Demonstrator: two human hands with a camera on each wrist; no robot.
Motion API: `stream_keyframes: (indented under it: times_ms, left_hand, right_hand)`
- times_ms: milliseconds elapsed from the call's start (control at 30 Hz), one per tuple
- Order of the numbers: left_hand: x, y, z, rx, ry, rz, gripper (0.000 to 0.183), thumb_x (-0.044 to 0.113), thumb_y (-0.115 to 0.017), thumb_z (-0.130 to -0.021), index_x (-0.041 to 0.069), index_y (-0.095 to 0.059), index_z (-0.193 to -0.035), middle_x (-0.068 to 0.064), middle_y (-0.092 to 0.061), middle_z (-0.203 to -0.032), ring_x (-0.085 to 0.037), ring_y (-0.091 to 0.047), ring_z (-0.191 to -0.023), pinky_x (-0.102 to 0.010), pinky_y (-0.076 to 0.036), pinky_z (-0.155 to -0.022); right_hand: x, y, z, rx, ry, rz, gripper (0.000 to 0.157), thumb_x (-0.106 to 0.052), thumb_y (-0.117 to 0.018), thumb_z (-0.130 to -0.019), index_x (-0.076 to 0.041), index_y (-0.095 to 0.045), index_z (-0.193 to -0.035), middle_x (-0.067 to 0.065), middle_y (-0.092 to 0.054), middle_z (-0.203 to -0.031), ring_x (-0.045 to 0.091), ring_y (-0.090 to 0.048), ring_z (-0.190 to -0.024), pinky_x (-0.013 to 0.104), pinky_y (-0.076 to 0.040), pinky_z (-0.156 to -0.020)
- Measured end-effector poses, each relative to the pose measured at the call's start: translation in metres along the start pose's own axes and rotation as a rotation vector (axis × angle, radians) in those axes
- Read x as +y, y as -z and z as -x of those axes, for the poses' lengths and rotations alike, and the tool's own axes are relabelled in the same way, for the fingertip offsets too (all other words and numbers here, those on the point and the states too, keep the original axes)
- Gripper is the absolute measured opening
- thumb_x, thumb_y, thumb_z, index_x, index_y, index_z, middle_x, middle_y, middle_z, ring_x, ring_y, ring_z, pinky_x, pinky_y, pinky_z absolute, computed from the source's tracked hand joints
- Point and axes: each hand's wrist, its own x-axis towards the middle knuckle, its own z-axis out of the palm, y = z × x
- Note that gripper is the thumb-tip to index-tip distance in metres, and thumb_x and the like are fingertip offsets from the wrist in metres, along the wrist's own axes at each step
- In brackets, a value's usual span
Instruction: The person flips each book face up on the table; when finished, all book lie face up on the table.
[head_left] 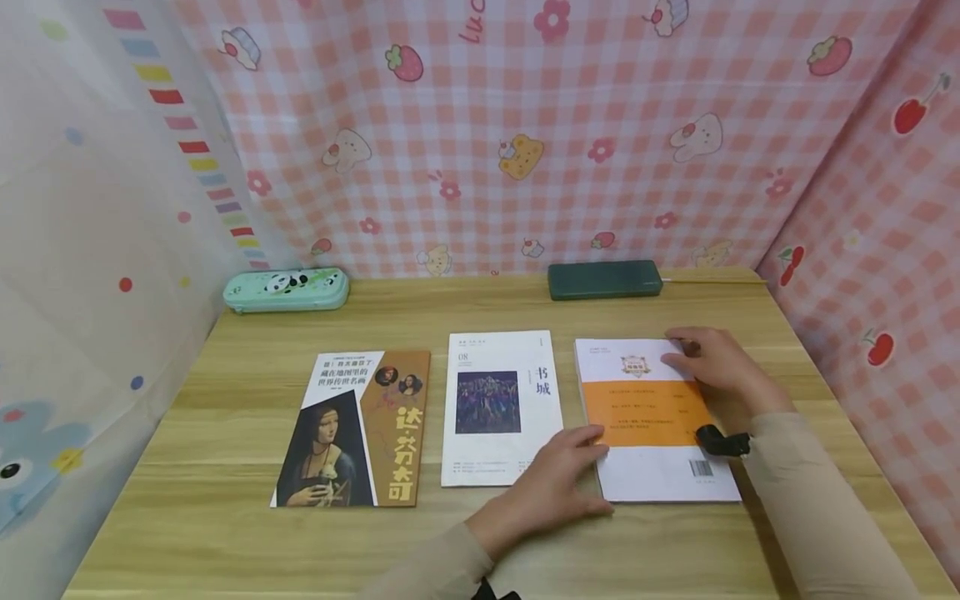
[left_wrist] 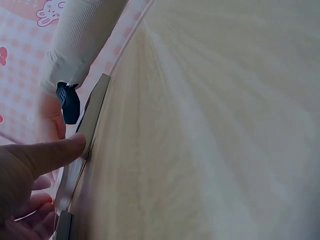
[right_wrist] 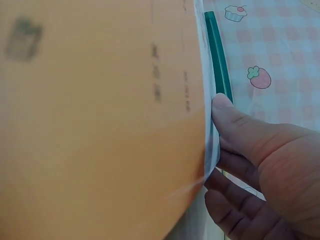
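Note:
A white book with an orange band and a barcode [head_left: 648, 412] lies on the table at the right in the head view. My right hand [head_left: 723, 367] holds its upper right corner; in the right wrist view the thumb [right_wrist: 232, 112] meets the page edge, fingers on the other side. My left hand [head_left: 543, 487] is at the lower left corner, fingertips at the side edge, thumb by the bottom edge. In the left wrist view the left thumb [left_wrist: 55, 155] touches the book's edge [left_wrist: 95, 112]. A white magazine [head_left: 487, 454] lies just left of it.
A brown and white book with a portrait [head_left: 330, 450] lies at the left of the wooden table [head_left: 225, 433]. Along the back stand a mint panda pencil case [head_left: 288, 290] and a dark green case [head_left: 603, 280], with a thin stick [head_left: 712, 281] beside it. Patterned cloth surrounds the table.

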Motion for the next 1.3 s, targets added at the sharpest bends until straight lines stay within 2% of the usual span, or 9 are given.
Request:
stream_keyframes:
  times_ms: [167, 333, 467, 667, 833, 933, 1067, 1200, 1300]
  left_hand:
    - [-0.001, -0.001, -0.003, 0.011, 0.005, -0.055, 0.069, 0.040, -0.092, -0.072, 0.006, -0.069, -0.128, -0.007, -0.055, -0.146, -0.021, -0.050, -0.133, -0.024, -0.035, -0.115]
    - [-0.006, 0.002, -0.002, 0.035, 0.061, -0.030, 0.061, 0.024, -0.090, -0.073, 0.003, -0.069, -0.126, -0.008, -0.056, -0.145, -0.021, -0.051, -0.133, -0.025, -0.036, -0.115]
    - [-0.006, 0.002, -0.002, 0.029, 0.100, 0.000, 0.059, 0.025, -0.091, -0.074, 0.003, -0.070, -0.124, -0.011, -0.053, -0.148, -0.023, -0.050, -0.136, -0.026, -0.036, -0.115]
    - [-0.004, -0.002, -0.004, 0.031, 0.163, 0.061, 0.059, 0.026, -0.092, -0.074, 0.003, -0.070, -0.124, -0.009, -0.053, -0.150, -0.024, -0.054, -0.133, -0.030, -0.042, -0.112]
    - [-0.007, 0.000, -0.004, 0.045, 0.185, 0.163, 0.062, 0.023, -0.091, -0.075, 0.003, -0.068, -0.128, -0.008, -0.052, -0.150, -0.026, -0.055, -0.132, -0.030, -0.041, -0.112]
    - [-0.008, 0.002, -0.003, 0.047, 0.169, 0.195, 0.063, 0.023, -0.091, -0.075, 0.002, -0.067, -0.130, -0.009, -0.051, -0.150, -0.025, -0.053, -0.134, -0.028, -0.039, -0.113]
    - [-0.009, 0.003, -0.002, 0.037, 0.157, 0.226, 0.065, 0.021, -0.089, -0.078, 0.000, -0.064, -0.133, -0.010, -0.049, -0.152, -0.025, -0.050, -0.136, -0.028, -0.036, -0.115]
    - [-0.008, 0.002, -0.001, 0.026, 0.169, 0.225, 0.074, 0.022, -0.090, -0.077, -0.003, -0.058, -0.138, -0.012, -0.044, -0.156, -0.025, -0.046, -0.140, -0.029, -0.035, -0.116]
    - [-0.006, 0.001, 0.000, 0.058, 0.172, 0.145, 0.076, 0.021, -0.091, -0.075, -0.004, -0.058, -0.138, -0.014, -0.045, -0.155, -0.026, -0.048, -0.138, -0.030, -0.038, -0.115]
  right_hand:
    - [0.001, 0.000, 0.001, 0.006, -0.020, -0.020, 0.059, -0.031, -0.068, -0.099, 0.003, -0.052, -0.144, 0.029, -0.057, -0.133, 0.042, -0.053, -0.112, 0.062, -0.045, -0.104]
    - [0.008, 0.002, 0.002, 0.003, -0.024, -0.053, 0.060, -0.032, -0.067, -0.099, 0.003, -0.051, -0.144, 0.028, -0.057, -0.133, 0.043, -0.053, -0.114, 0.062, -0.045, -0.104]
    - [0.015, 0.002, 0.003, 0.001, -0.029, -0.082, 0.060, -0.031, -0.065, -0.101, 0.004, -0.048, -0.146, 0.029, -0.056, -0.134, 0.044, -0.052, -0.116, 0.062, -0.046, -0.104]
    - [0.025, 0.004, 0.002, 0.017, 0.034, -0.109, 0.041, -0.001, -0.054, -0.101, 0.006, -0.054, -0.141, 0.032, -0.056, -0.134, 0.046, -0.055, -0.114, 0.061, -0.047, -0.101]
    - [0.042, 0.005, 0.003, 0.021, 0.122, -0.180, 0.042, 0.009, -0.058, -0.096, 0.006, -0.057, -0.138, 0.029, -0.058, -0.135, 0.038, -0.059, -0.114, 0.027, -0.050, -0.097]
    - [0.053, 0.004, 0.003, 0.026, 0.205, -0.214, 0.045, 0.011, -0.063, -0.093, 0.009, -0.055, -0.138, 0.030, -0.058, -0.133, 0.020, -0.063, -0.109, 0.009, -0.047, -0.087]
    - [0.058, 0.004, 0.005, 0.063, 0.225, -0.229, 0.048, 0.005, -0.066, -0.094, 0.006, -0.054, -0.141, 0.029, -0.060, -0.131, -0.001, -0.060, -0.100, 0.008, -0.048, -0.082]
    - [0.055, 0.008, 0.007, 0.114, 0.194, -0.238, 0.048, -0.004, -0.068, -0.096, -0.001, -0.056, -0.143, 0.027, -0.062, -0.131, 0.001, -0.064, -0.098, 0.010, -0.050, -0.080]
    - [0.052, 0.010, 0.008, 0.123, 0.168, -0.255, 0.048, -0.009, -0.070, -0.096, -0.003, -0.057, -0.142, 0.022, -0.064, -0.131, 0.000, -0.065, -0.098, 0.009, -0.050, -0.080]
